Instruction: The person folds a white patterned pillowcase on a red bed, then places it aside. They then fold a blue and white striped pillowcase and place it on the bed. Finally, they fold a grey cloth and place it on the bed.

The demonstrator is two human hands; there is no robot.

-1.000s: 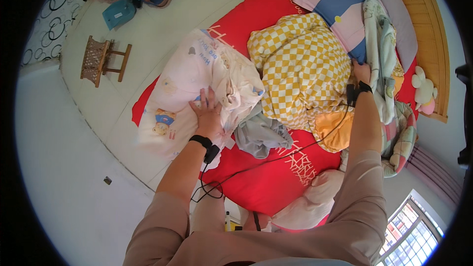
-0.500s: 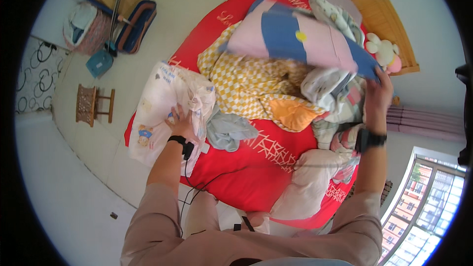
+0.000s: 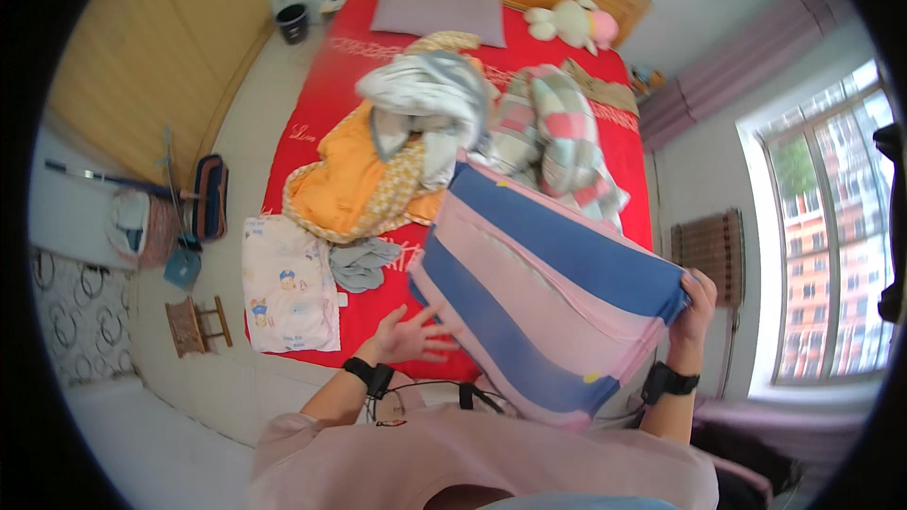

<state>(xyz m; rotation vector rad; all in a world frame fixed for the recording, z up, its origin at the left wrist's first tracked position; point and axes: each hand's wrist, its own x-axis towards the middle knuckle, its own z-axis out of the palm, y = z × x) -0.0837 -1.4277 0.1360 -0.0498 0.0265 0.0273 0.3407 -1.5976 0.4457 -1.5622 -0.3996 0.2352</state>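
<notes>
A pink and blue striped pillowcase hangs slanted over the near right part of the bed. My right hand grips its right corner, fingers closed on the fabric. Just left of its lower left edge is my left hand, fingers spread and holding nothing. Beyond that hand, a white printed cloth lies flat at the bed's left edge, beside a crumpled grey cloth. An orange and yellow checked quilt is heaped mid-bed with a white and grey blanket on top.
The red-sheeted bed has a mauve pillow, a plush toy and a plaid blanket. On the floor at left are a small wooden stool, a dustpan and a black bin. A window is at right.
The striped pillowcase has come down toward me with my right hand. My left hand has left the white printed cloth, which now lies flatter. The view has shifted.
</notes>
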